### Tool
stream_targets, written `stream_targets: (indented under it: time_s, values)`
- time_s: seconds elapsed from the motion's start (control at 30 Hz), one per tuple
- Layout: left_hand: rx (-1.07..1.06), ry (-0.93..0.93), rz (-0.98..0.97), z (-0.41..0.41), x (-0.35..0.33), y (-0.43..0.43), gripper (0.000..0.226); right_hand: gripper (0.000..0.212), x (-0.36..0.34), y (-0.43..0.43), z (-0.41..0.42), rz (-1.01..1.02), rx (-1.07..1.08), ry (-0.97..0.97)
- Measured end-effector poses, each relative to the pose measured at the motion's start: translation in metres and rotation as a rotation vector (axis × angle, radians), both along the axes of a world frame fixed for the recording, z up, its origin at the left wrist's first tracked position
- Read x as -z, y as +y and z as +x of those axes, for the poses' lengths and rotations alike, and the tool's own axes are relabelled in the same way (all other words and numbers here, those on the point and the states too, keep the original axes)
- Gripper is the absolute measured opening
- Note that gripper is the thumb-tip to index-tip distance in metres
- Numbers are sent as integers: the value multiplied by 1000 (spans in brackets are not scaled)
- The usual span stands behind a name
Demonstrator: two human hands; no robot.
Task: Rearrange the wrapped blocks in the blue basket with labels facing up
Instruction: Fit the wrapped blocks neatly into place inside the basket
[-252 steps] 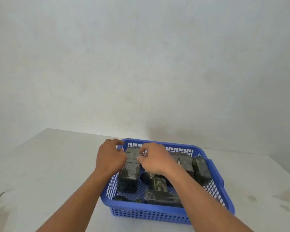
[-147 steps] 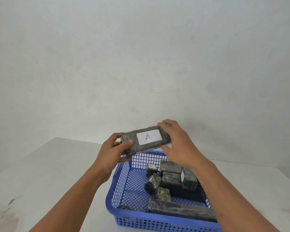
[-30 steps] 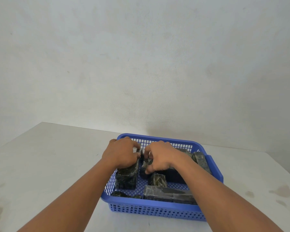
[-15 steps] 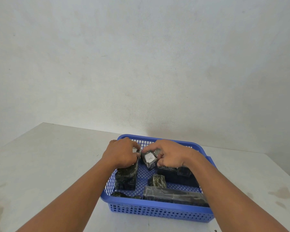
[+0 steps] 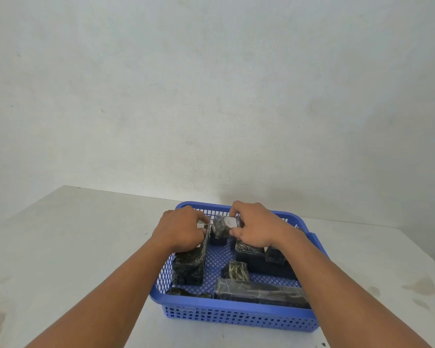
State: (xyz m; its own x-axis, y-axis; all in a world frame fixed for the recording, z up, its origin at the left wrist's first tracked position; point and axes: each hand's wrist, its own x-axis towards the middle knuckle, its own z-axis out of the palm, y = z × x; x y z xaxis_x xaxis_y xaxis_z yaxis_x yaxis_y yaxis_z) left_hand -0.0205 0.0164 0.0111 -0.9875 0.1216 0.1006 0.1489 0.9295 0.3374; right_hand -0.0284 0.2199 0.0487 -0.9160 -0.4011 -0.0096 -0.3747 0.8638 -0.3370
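Observation:
A blue mesh basket (image 5: pixel 239 315) sits on the white table and holds several dark wrapped blocks. My right hand (image 5: pixel 256 227) grips a small wrapped block (image 5: pixel 222 226) above the basket's far middle; a white label shows on its upper face. My left hand (image 5: pixel 181 231) rests on the far end of a long block (image 5: pixel 190 266) lying along the basket's left wall. A small cube (image 5: pixel 235 271) lies in the middle. Another long block (image 5: pixel 259 292) lies against the near wall. More blocks (image 5: pixel 251 252) sit under my right wrist, partly hidden.
The white table (image 5: pixel 73 247) spreads wide on the left of the basket, with a narrower strip on the right carrying faint stains (image 5: pixel 422 285). A plain wall (image 5: pixel 211 96) rises right behind the basket.
In the last second my right hand has picked a small block out of the basket's middle and turned it; its white label now faces more upward. My left hand stays on the long left block.

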Motion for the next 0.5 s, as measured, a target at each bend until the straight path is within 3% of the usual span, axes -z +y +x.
stream_targets:
  time_s: [0.3,0.5]
  values:
    - [-5,16,-18,0,1,1,32,46,6,-13,3,141,41,8]
    - [8,23,-16,0,2,0,35,20,15,-36,5,407,-64,74]
